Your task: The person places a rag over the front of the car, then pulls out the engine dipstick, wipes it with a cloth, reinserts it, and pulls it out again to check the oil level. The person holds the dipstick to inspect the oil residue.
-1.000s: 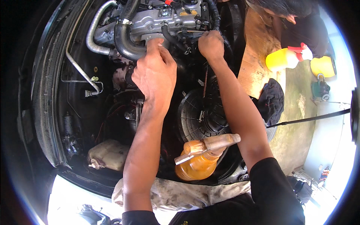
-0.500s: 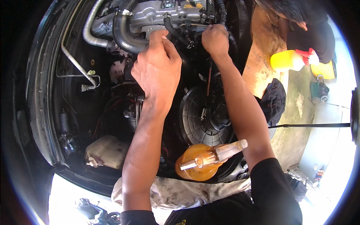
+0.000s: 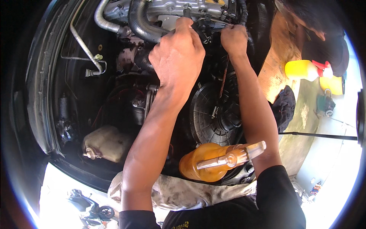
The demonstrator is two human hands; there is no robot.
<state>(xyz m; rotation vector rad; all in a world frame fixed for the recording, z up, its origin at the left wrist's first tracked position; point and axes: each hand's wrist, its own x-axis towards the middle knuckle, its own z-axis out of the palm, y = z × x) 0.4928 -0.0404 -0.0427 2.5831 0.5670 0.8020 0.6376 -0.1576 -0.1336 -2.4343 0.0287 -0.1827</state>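
Observation:
My left hand [image 3: 179,57] is closed, knuckles up, over the front of the engine [image 3: 164,9]. Its fingertips cover part of a short thin black hose [image 3: 187,11], and whatever they grip is hidden beneath the hand. To its left a thick black radiator hose [image 3: 140,24] curves down past the knuckles. My right hand [image 3: 234,40] is curled at the engine's right front side, beside a corrugated black conduit [image 3: 244,13]. A thin metal rod or tool [image 3: 218,22] shows by its fingers, but I cannot tell whether they hold it.
Nearer me are a round black ribbed housing [image 3: 211,112], an orange spray bottle [image 3: 207,162] and a whitish plastic reservoir [image 3: 108,143]. A stained cloth [image 3: 183,192] drapes the front edge. On the right, a person [image 3: 324,42] leans in near cardboard [image 3: 280,53] and a yellow spray bottle [image 3: 301,70].
The whole view has shifted, so the engine bay appears farther right. My left hand has moved slightly and now covers more of the thin hose. My right hand keeps its place at the engine.

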